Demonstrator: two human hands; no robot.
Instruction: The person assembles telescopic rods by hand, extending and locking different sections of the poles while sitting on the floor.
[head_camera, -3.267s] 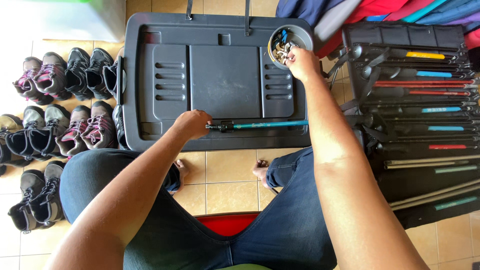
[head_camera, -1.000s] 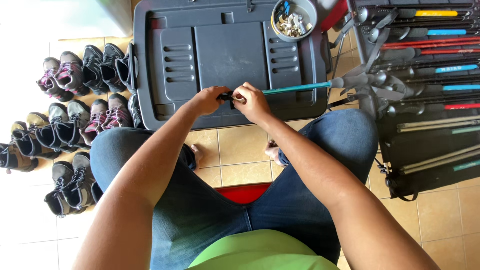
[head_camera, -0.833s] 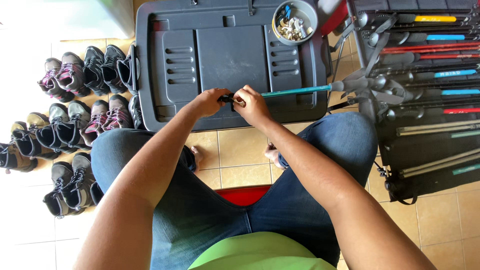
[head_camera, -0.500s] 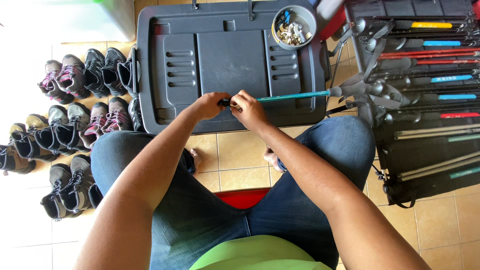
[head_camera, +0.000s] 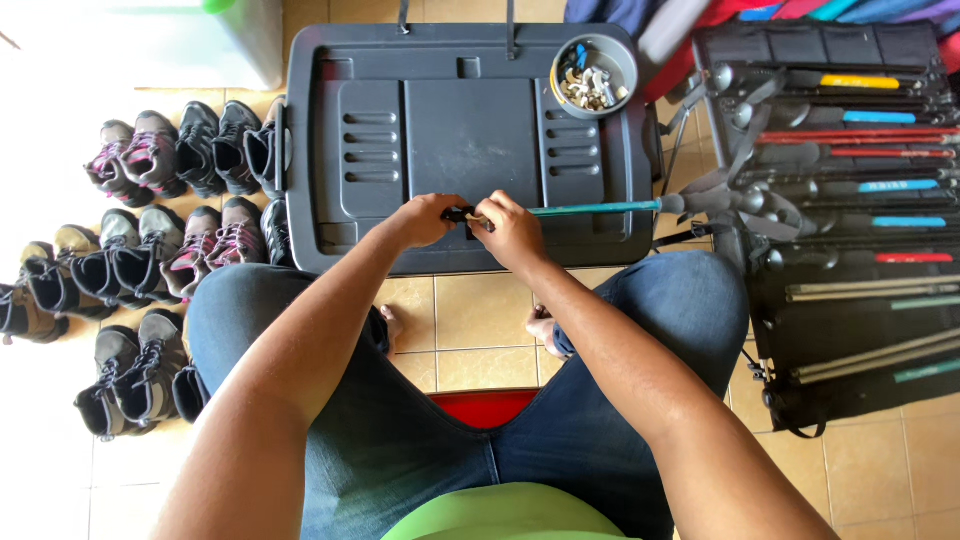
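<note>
Lying on the grey plastic lid, the teal pole is getting its tip fitted: left hand and right hand are pinching it; next needs firm twisting.

pole: a trekking pole with a slim teal shaft and a black tip end, lying flat and roughly level across the near edge of the grey plastic bin lid
tip end: black, over the middle of the lid's near edge, partly hidden by fingers
far end: runs off the lid's right edge to a grey grip and strap
small part: something pale at the black tip, too covered to identify
left hand: closed on the black tip end
right hand: pinching the shaft just right of the tip, touching the left hand
</note>
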